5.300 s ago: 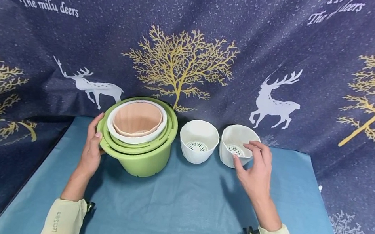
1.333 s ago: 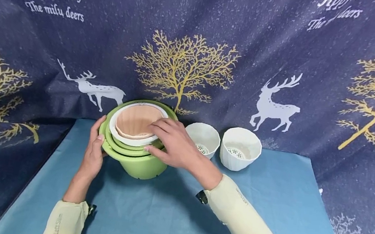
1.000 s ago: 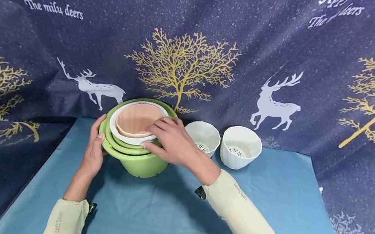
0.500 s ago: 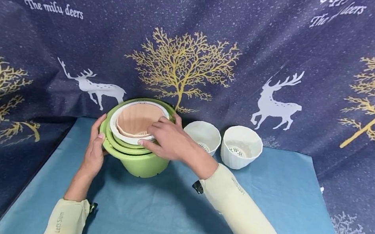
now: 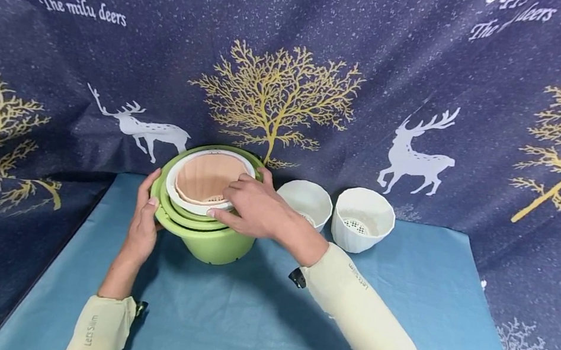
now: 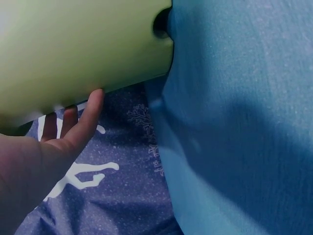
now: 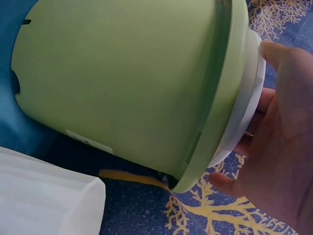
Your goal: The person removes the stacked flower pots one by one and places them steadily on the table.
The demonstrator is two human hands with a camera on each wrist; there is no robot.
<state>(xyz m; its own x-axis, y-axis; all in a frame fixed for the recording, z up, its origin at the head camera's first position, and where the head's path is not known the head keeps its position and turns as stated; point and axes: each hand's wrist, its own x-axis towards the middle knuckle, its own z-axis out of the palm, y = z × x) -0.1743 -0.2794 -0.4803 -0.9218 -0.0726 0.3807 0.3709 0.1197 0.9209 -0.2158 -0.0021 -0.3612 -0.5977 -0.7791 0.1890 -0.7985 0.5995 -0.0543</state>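
Observation:
A nest of flower pots stands at the left of the table, tilted toward me: a large green pot (image 5: 216,247), another green pot inside it, a white pot (image 5: 174,190), and a peach pot (image 5: 207,177) innermost. My left hand (image 5: 142,227) grips the large green pot's left rim, thumb on top and fingers underneath along its wall. My right hand (image 5: 257,207) pinches the near right rim of the white pot, thumb on the rim (image 7: 252,93) and fingertips reaching to the peach pot's edge. Whether the fingers also hold the peach pot is hidden.
Two small white faceted pots with perforated bottoms stand right of the nest: one (image 5: 307,194) partly behind my right hand, the other (image 5: 363,219) farther right. A blue cloth (image 5: 238,324) covers the table. A dark blue printed curtain (image 5: 323,103) hangs directly behind.
My right hand has let go of the far-right white pot and moved left to the nest. Its thumb has since shifted up onto the inner white pot's rim. My left hand keeps its grip.

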